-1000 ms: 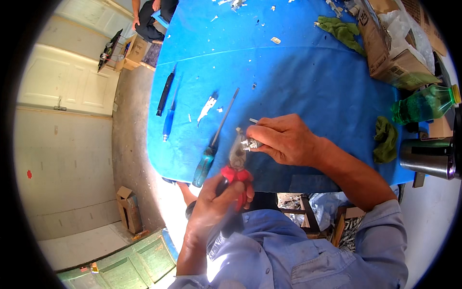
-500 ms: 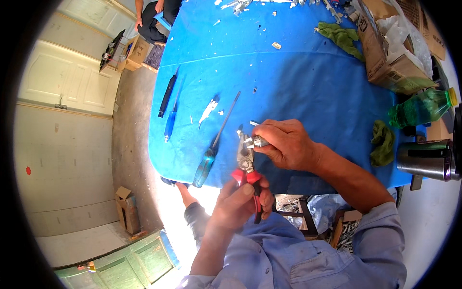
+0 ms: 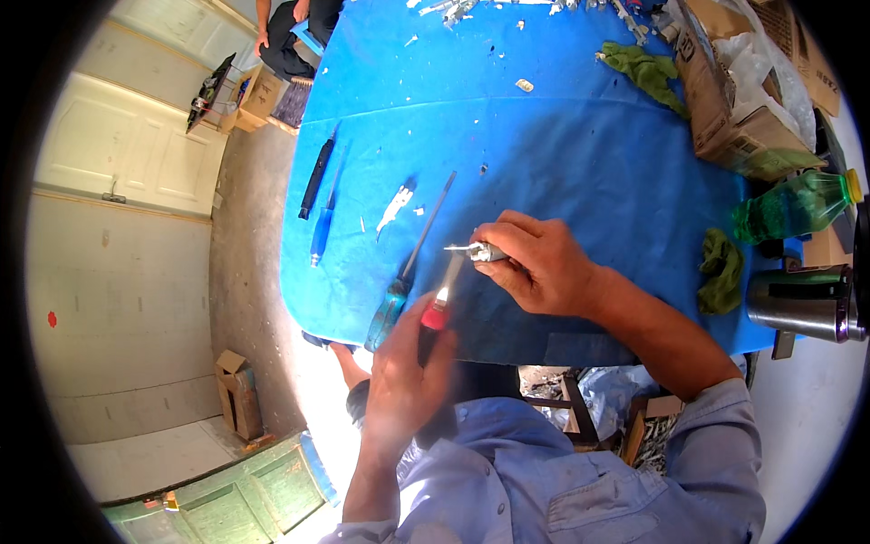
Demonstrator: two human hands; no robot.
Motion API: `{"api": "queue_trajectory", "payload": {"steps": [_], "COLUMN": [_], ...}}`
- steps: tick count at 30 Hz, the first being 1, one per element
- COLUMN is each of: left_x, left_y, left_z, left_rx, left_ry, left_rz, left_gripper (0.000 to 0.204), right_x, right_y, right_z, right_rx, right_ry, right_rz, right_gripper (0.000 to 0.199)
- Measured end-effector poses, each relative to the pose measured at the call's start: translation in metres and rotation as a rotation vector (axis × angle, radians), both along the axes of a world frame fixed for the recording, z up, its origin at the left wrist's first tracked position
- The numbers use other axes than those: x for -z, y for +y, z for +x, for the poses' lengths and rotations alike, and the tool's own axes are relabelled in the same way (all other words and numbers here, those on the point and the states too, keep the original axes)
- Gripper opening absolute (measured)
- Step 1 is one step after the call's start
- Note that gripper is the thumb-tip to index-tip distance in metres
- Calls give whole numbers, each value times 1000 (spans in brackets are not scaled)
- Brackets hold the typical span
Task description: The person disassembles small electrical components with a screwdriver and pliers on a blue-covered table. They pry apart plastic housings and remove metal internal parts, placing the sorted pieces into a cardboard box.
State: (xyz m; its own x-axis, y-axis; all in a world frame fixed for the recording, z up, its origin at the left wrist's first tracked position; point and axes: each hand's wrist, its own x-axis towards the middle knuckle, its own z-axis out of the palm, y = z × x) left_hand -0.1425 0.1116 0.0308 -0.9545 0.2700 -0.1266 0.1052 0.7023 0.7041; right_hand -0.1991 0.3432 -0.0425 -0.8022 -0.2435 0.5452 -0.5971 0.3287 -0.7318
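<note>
My left hand (image 3: pixel 403 376) is closed around red-handled pliers (image 3: pixel 436 314), whose blurred jaws point up close to my right hand. In my right hand (image 3: pixel 548 263), thumb and fingers pinch a small grey metal part (image 3: pixel 487 253) with a thin pin sticking out to the left. The jaws lie just left of and below this part; blur hides whether they touch it. Beside my left hand, a long screwdriver with a teal handle (image 3: pixel 390 310) rests on the blue-covered table (image 3: pixel 589 172). Past its shaft lies a jagged whitish piece (image 3: pixel 394 208).
At the table's left edge lie a blue-handled screwdriver (image 3: pixel 320 238) and a black tool (image 3: pixel 316 179). On the right are green cloths (image 3: pixel 720 270), a cardboard box (image 3: pixel 739 145), a green bottle (image 3: pixel 788 208) and a steel mug (image 3: pixel 797 301). Another person (image 3: pixel 313 41) sits at far left.
The pliers have come away from the grey part's left end, shifting left with my left hand and turning. My right hand has tilted slightly, and the part's thin pin now shows pointing left.
</note>
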Motion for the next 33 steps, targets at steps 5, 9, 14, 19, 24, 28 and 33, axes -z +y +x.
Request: {"api": "queue_trajectory", "payload": {"steps": [5,9,14,19,24,28,33], "left_x": [-1,-2,-2,2,6,5,4], "left_y": [-13,-18,-18,-13,-15,-14,-8], "left_z": [2,4,11,11,10,10,10], "left_rx": [47,11,4,-88,-18,3,-12], "left_ry": [418,273,73,-206,-164,-154,-144], "left_rz": [-407,-283,-143,113,154,123,83], "left_gripper": [44,42,35,34,36,35,34], "right_x": [-4,-3,-1,3,0,-3,1], "right_y": [-2,-2,-3,-5,-4,-4,-8], "right_z": [1,0,-1,-2,2,2,5], "right_rx": [22,48,35,54,55,59,83], "right_ry": [24,68,86,99,80,93,96], "right_rz": [3,45,73,15,25,65,49], "right_gripper": [29,34,32,31,33,36,28]}}
